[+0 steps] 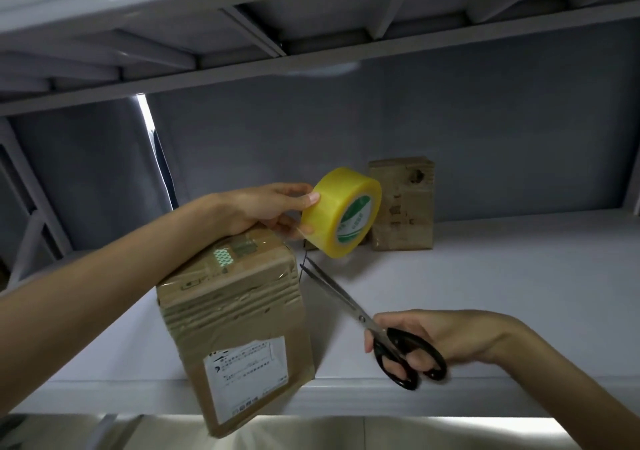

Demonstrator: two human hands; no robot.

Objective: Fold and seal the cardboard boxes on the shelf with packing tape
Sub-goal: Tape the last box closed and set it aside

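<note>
A brown cardboard box (239, 314) with a white shipping label stands on the front edge of the grey shelf (485, 294), its top taped over. My left hand (266, 207) holds a yellow roll of packing tape (341, 212) above the box's far right corner, and a short strip runs from the roll down to the box. My right hand (415, 342) grips black-handled scissors (367, 321). Their blades are slightly open and point up-left at the tape strip beside the box's top right corner.
A second, sealed cardboard box (403, 204) stands upright at the back of the shelf against the grey wall. The underside of the shelf above (277, 34) hangs close overhead. A metal frame upright (31, 228) stands at the left.
</note>
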